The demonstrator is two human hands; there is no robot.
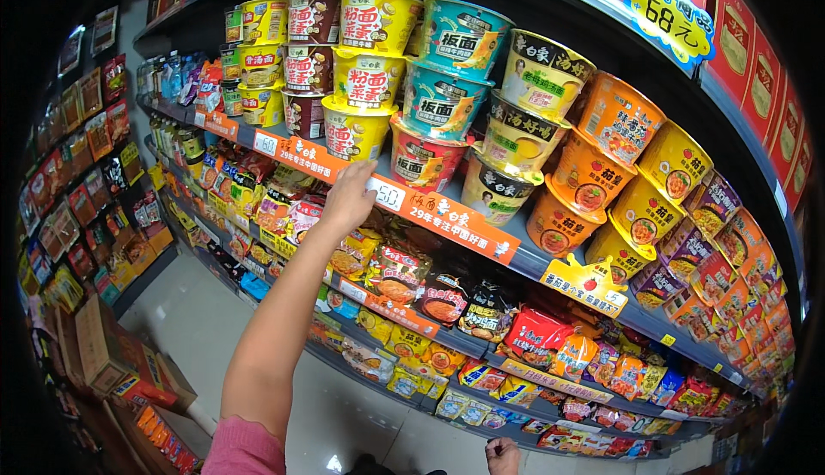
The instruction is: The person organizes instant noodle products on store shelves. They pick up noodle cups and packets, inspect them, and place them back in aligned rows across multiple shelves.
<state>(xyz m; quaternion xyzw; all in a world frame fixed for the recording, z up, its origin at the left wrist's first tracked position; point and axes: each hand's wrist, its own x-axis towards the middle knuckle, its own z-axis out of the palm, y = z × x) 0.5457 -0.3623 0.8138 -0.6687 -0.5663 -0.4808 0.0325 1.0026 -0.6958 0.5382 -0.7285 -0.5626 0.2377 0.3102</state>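
Note:
My left hand (348,196) reaches up to the front lip of the cup-noodle shelf, at the end of a bare forearm with a pink sleeve. Its fingers lie against the lip just below a yellow noodle cup (351,133), the lowest of a stack, and no object shows in them. A white price tag (386,194) sits right beside the thumb. To the right stands a red noodle cup (424,159) under teal noodle cups (444,101). Low at the bottom edge, my right hand (503,456) is closed, its fingers curled; what it may hold cannot be made out.
Black-and-yellow noodle cups (501,187), orange cups (563,224) and yellow cups (620,247) stand stacked farther right. Lower shelves hold bagged instant noodles (398,275). Red boxes (735,32) line the top shelf. Cardboard boxes (103,346) stand at the left, beside a tiled floor (193,303).

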